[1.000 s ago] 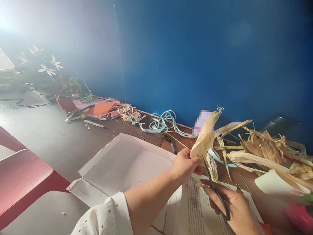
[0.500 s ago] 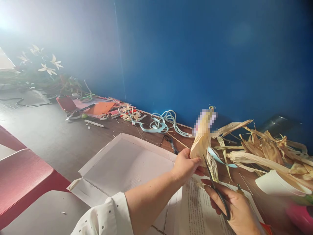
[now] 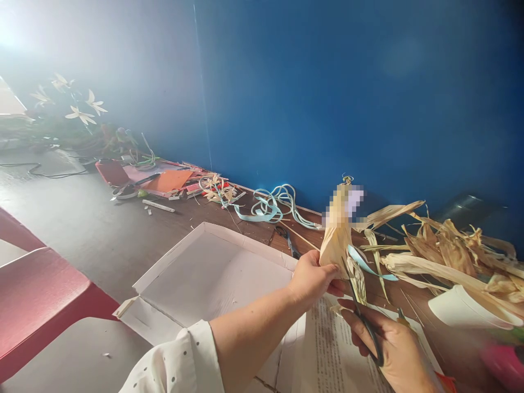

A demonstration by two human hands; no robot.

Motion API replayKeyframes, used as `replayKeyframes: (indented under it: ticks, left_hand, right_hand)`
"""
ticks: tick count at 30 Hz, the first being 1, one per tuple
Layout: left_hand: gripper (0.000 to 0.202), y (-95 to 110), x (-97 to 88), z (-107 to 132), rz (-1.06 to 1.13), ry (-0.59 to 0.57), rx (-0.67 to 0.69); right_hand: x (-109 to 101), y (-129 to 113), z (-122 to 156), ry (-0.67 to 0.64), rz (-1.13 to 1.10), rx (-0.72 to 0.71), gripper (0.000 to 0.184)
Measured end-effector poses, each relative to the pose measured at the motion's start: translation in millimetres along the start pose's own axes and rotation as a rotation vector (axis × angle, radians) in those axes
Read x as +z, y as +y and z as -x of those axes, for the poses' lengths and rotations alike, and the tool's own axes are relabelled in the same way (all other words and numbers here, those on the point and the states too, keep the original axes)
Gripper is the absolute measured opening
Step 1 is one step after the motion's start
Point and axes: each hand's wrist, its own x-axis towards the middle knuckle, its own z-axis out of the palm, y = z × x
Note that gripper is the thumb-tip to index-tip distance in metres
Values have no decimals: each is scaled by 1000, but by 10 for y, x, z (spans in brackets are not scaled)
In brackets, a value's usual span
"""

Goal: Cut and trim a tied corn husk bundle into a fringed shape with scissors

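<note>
My left hand (image 3: 310, 278) is closed on the lower end of a pale dried corn husk (image 3: 335, 234) and holds it upright above the table. My right hand (image 3: 388, 349) grips dark-handled scissors (image 3: 362, 314) whose blades point up at the base of the husk, right beside my left fingers. A light blue ribbon strip (image 3: 364, 265) curls just to the right of the husk. A printed paper sheet (image 3: 327, 349) lies under both hands.
A flattened white cardboard box (image 3: 204, 278) lies left of my hands. A heap of dried husks (image 3: 446, 254) and a white cup (image 3: 458, 308) sit at right. Blue ribbon coils (image 3: 272, 204), coloured paper (image 3: 166, 180) and husk flowers (image 3: 79, 112) line the blue wall. A red chair (image 3: 36, 295) is at left.
The husk has swung from leaning right to nearly upright in my left hand. The scissors have stayed at its base.
</note>
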Motion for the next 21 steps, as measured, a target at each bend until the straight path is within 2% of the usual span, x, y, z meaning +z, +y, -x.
replayKeyframes:
  ticks: [4,12,21]
  left_hand:
    - [16,1,24,33,-5,-30,-25]
    - [15,25,58,65,-9,-36,-51]
    - [16,3,39,62,-46,-47,-47]
  right_hand:
    - [-7,68,-39,-5,-34,-7,47]
    - [-69,112,-30,-3,96,-64,45]
    - [-117,223,-59,-41,110,-20,49]
